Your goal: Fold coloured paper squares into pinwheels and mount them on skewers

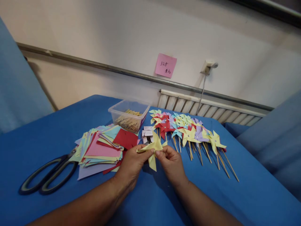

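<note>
**Head view: yellow pinwheel half-folded, a long row already done**

Head camera looks down on a blue-covered bench (58, 131) and both hands meet at its middle. The left hand (131, 166) pinches one edge of a yellow paper piece (152, 149) between thumb and fingers; the right hand (171, 163) pinches it from the other side, fingertips closed on the paper near its centre. The sheet is lifted just clear of the bench, points sticking up and down, so I'd judge it mid-fold: no stick shows on it and I can't make out a pin.

Done so far, by the look of it: a row of finished pinwheels (188, 131) on wooden sticks lies to the right, yellow, red, purple and pale blue, overlapping each other, well over 10 though an exact count is beyond me.

Left to do: plenty. A loose stack of coloured paper squares (101, 147) sits just left of the hands, a red one on top. Behind it a clear tub of wooden sticks (128, 117) looks well stocked, and small white boxes (147, 133) rest just beyond the hands. Black-handled scissors (47, 175) lie at far left, untouched, well apart from both hands.

My read: somewhere in the middle of the batch.
</note>
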{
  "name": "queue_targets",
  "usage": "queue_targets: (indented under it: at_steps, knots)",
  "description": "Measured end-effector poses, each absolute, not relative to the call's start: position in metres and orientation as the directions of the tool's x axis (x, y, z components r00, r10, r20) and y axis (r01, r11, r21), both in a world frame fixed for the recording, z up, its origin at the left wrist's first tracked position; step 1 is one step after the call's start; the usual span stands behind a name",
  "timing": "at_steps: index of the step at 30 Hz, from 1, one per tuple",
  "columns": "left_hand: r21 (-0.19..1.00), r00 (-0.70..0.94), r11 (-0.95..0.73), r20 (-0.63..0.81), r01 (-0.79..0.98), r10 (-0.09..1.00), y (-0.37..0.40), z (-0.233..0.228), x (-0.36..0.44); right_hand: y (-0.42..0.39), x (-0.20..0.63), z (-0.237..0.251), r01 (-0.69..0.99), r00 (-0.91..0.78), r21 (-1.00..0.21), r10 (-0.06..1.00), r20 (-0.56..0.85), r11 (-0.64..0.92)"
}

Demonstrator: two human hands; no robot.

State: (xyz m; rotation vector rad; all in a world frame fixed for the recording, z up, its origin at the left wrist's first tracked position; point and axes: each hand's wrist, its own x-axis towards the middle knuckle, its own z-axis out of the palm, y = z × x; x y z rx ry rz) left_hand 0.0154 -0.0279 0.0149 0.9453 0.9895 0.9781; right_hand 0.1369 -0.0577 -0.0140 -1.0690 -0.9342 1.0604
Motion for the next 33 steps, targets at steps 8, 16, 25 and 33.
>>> queue_targets:
  at_steps: [8, 16, 25, 33]
  knots:
    - [0.924, 0.275, 0.309, -0.244, -0.227, 0.930, -0.026, 0.012, 0.014, -0.056, 0.136, -0.013, -0.279, 0.238, -0.952, 0.969, 0.062, 0.130]
    - [0.900, 0.323, 0.344, -0.253, -0.266, 0.912, -0.029, 0.017, 0.015, -0.056, 0.137, -0.015, -0.274, 0.243, -0.955, 0.969, 0.045, 0.113]
    - [0.926, 0.339, 0.311, -0.229, -0.213, 0.913, -0.026, 0.012, 0.014, -0.057, 0.137, -0.014, -0.214, 0.294, -0.972, 0.955, 0.030, 0.097]
    - [0.940, 0.309, 0.287, -0.221, -0.186, 0.925, -0.026, 0.007, 0.014, -0.059, 0.136, -0.014, -0.152, 0.291, -0.984, 0.956, 0.043, 0.091]
